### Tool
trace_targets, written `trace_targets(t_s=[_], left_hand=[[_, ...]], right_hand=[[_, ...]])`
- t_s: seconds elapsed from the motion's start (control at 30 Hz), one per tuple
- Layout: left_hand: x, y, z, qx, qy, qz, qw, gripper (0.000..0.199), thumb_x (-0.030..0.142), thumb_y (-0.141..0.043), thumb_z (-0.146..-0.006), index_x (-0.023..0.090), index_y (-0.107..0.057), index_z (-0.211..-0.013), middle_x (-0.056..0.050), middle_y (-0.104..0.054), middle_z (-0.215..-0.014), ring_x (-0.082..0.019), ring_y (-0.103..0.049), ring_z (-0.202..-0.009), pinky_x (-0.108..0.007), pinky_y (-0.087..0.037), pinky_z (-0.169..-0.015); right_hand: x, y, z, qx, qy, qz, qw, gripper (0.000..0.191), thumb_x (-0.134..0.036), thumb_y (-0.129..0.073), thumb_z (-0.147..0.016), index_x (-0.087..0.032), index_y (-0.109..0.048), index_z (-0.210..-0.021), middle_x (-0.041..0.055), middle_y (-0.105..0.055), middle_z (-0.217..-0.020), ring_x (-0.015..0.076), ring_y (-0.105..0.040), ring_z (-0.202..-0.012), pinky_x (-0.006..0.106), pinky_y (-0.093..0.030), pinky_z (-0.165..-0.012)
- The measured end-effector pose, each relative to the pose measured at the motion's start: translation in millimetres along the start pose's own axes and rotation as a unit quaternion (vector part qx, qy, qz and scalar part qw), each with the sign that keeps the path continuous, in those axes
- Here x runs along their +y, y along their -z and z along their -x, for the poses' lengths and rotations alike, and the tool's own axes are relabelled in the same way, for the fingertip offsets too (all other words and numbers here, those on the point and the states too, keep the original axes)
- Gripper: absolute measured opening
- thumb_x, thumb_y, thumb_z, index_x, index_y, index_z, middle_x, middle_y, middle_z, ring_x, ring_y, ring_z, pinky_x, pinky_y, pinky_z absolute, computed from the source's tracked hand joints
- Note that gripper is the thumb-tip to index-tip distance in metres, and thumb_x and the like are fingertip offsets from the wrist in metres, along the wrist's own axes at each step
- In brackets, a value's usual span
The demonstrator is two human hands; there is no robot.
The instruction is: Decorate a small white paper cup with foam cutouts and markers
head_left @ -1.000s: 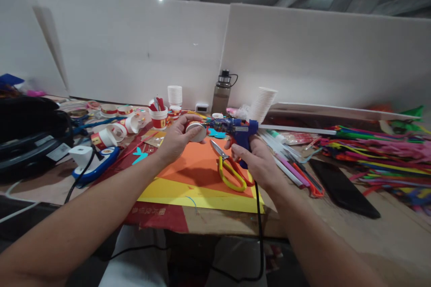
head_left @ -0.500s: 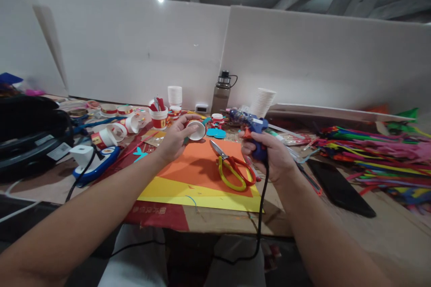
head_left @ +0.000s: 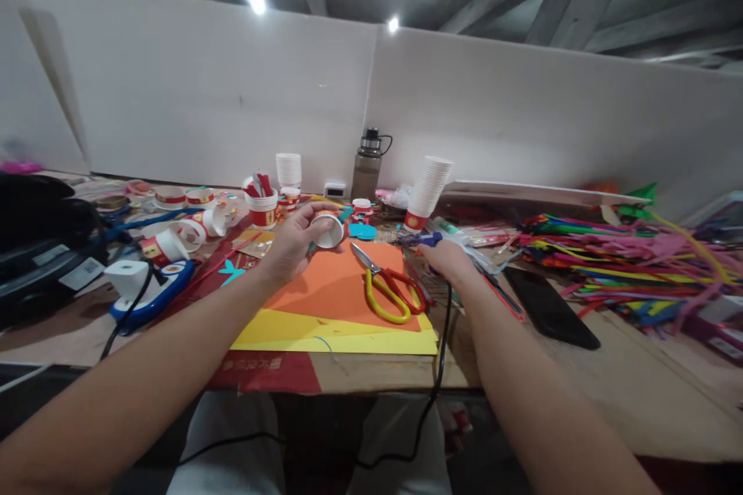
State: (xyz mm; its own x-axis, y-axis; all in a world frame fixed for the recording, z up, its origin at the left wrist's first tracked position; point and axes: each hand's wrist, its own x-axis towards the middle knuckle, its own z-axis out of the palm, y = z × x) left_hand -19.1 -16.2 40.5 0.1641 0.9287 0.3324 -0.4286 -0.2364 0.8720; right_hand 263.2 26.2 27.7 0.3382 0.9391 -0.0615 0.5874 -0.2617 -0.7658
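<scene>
Your little cup [head_left: 328,233] and blue glue gun [head_left: 428,239]
The red and white cup is tipped sideways, open end toward you; the gun is low, nose pointing left.

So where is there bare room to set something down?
Bare cardboard lies at the near right, before the black phone. The orange sheet has a patch between the left hand and the scissors. Crowded: around the glue gun, bottle and cup stacks, and among the colourful strips.
</scene>
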Motion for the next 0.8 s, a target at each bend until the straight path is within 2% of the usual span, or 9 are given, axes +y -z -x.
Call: trace_targets(t_s=[0.07,0.1,0.2,0.27,0.33,0.4,0.5,0.63,0.8], left_hand=[[-1,0.2,0,-0.005,-0.001,-0.002,1.000,0.034,0.027,-0.073,-0.073,0.017,-0.061,-0.103,-0.002,-0.064,-0.083,-0.014,-0.064,-0.070,-0.030,-0.061,-0.058],[-2,0.7,0,-0.007,-0.002,-0.002,1.000,0.033,0.027,-0.073,-0.074,0.017,-0.061,-0.103,-0.002,-0.064,-0.083,-0.014,-0.064,-0.070,-0.030,-0.061,-0.058],[-5,2.5,-1,-0.014,-0.007,-0.005,1.000,0.032,0.027,-0.072,-0.075,0.018,-0.061,-0.104,-0.002,-0.064,-0.080,-0.015,-0.065,-0.070,-0.031,-0.061,-0.059],[-7,3.2,-1,-0.020,-0.012,-0.007,1.000,0.032,0.028,-0.072,-0.076,0.018,-0.060,-0.104,-0.002,-0.065,-0.080,-0.017,-0.066,-0.073,-0.031,-0.061,-0.059],[-8,2.8,-1,-0.024,-0.017,-0.009,1.000,0.031,0.028,-0.072,-0.077,0.018,-0.060,-0.104,-0.003,-0.066,-0.082,-0.019,-0.068,-0.077,-0.032,-0.061,-0.059],[-9,1.5,0,-0.027,-0.021,-0.014,0.999,0.032,0.029,-0.071,-0.077,0.018,-0.060,-0.104,-0.004,-0.066,-0.084,-0.020,-0.069,-0.080,-0.032,-0.061,-0.060],[-8,-0.9,2,-0.033,-0.025,-0.022,0.999,0.031,0.030,-0.071,-0.078,0.018,-0.059,-0.104,-0.005,-0.067,-0.086,-0.020,-0.069,-0.081,-0.031,-0.061,-0.061],[-8,-2.1,2,-0.032,-0.028,-0.028,0.999,0.029,0.030,-0.071,-0.078,0.019,-0.061,-0.103,-0.003,-0.066,-0.086,-0.016,-0.067,-0.074,-0.030,-0.060,-0.061],[-10,-2.8,2,-0.013,-0.039,-0.028,0.999,0.027,0.028,-0.072,-0.077,0.020,-0.064,-0.101,-0.003,-0.067,-0.097,-0.011,-0.063,-0.071,-0.022,-0.056,-0.061]], right_hand=[[3,7,-1,0.043,0.013,0.083,0.996,0.021,-0.035,-0.067,-0.073,-0.015,-0.066,-0.069,0.0194,-0.070,-0.091,0.0339,-0.061,-0.110,0.038,-0.046,-0.088],[4,9,-1,0.064,0.023,0.133,0.989,0.024,-0.038,-0.065,-0.075,-0.014,-0.068,-0.072,0.0206,-0.069,-0.096,0.0342,-0.059,-0.114,0.039,-0.044,-0.091],[-1,8,5,0.120,0.109,0.233,0.959,0.031,-0.042,-0.057,-0.083,-0.014,-0.069,-0.079,0.0192,-0.069,-0.092,0.0312,-0.063,-0.102,0.039,-0.046,-0.086],[-9,1,17,0.156,0.227,0.177,0.945,0.025,-0.036,-0.054,-0.086,-0.014,-0.067,-0.086,0.0147,-0.067,-0.090,0.0256,-0.063,-0.089,0.036,-0.047,-0.081],[-20,-10,36,0.171,0.349,0.050,0.920,0.021,-0.031,-0.052,-0.087,-0.015,-0.064,-0.094,0.0116,-0.064,-0.095,0.0193,-0.060,-0.079,0.032,-0.048,-0.074],[-31,-21,57,0.167,0.458,-0.020,0.873,0.017,-0.028,-0.053,-0.088,-0.017,-0.062,-0.097,0.0080,-0.062,-0.093,0.0171,-0.056,-0.076,0.031,-0.048,-0.071],[-47,-30,84,0.164,0.562,-0.050,0.809,0.015,-0.023,-0.052,-0.089,-0.020,-0.061,-0.101,0.0079,-0.059,-0.098,0.0191,-0.056,-0.086,0.034,-0.048,-0.075],[-64,-35,96,0.174,0.613,-0.010,0.770,0.022,-0.022,-0.057,-0.087,-0.022,-0.060,-0.109,0.0100,-0.054,-0.108,0.0239,-0.051,-0.105,0.043,-0.043,-0.092],[-76,-45,93,0.170,0.617,0.039,0.768,0.025,-0.024,-0.060,-0.085,-0.023,-0.060,-0.110,0.0098,-0.052,-0.112,0.0265,-0.047,-0.110,0.046,-0.037,-0.095]])
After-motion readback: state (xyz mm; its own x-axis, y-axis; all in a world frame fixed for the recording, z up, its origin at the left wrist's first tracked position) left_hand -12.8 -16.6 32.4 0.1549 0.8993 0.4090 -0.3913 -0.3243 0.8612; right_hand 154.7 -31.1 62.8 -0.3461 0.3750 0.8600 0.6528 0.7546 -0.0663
